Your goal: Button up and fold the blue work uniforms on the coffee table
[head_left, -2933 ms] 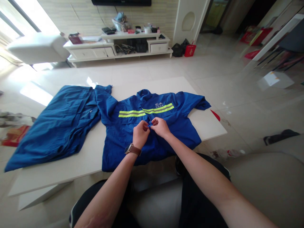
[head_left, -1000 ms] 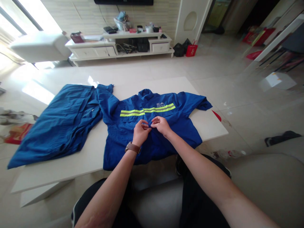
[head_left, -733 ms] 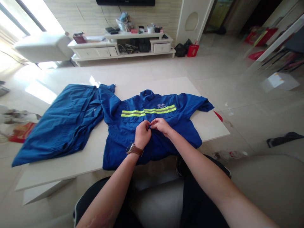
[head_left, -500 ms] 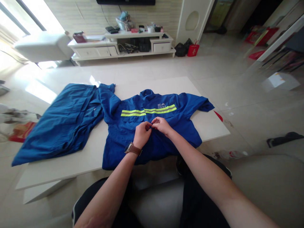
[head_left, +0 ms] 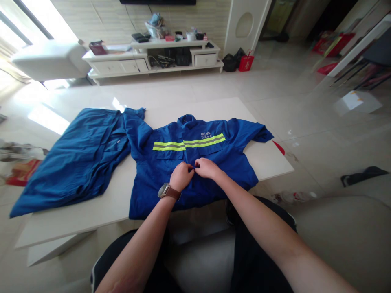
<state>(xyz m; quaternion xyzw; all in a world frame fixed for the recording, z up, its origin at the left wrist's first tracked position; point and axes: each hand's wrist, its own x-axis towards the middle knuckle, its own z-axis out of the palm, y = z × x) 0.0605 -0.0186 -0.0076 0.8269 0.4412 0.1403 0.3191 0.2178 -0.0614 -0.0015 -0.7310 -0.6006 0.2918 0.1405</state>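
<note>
A blue work jacket (head_left: 152,179) with a yellow-and-grey reflective stripe (head_left: 204,141) lies front side up, its collar pointing away from me. My left hand (head_left: 182,175), with a brown-strapped watch (head_left: 165,190) at its wrist, pinches the front placket below the stripe. Right beside it, my right hand (head_left: 206,167) is closed on the same placket, fingertips almost touching the left ones. The small part between the fingertips is hidden. Left of the jacket lie folded blue trousers (head_left: 73,158), overlapped by a jacket sleeve (head_left: 136,126).
The white table (head_left: 269,160) carries both garments. Beyond it stands a white TV cabinet (head_left: 116,65) with assorted items, beside a red bag (head_left: 246,63) on the floor. A white box (head_left: 359,101) is at right. My knees are under the near edge.
Both hands have moved slightly toward me along the jacket front, staying pinched together. The whole view has shifted a little; the garments lie as before.
</note>
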